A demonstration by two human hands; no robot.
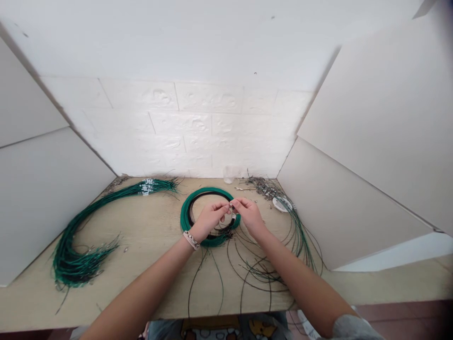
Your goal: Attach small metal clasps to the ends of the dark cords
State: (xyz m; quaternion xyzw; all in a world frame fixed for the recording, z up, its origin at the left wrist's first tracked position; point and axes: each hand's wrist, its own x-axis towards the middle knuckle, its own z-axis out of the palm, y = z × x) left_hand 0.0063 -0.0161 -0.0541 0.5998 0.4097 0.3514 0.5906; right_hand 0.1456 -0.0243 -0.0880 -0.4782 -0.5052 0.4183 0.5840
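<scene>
While both hands meet over the green cord coil [187, 208] at mid-table, the left hand [208, 219] & right hand [249, 215] each pinch a tiny silvery clasp piece [231, 205] between fingertips, w/ a thin cord end; too small to tell more. Left wrist has a beaded bracelet [191, 239]. Loose dark cords [255, 271] trail off the table's [148, 245] front edge. Long green cord bundle [76, 264] lies well to the left; small metal bits [264, 186] & a white dish [281, 204] sit near the right wall.
</scene>
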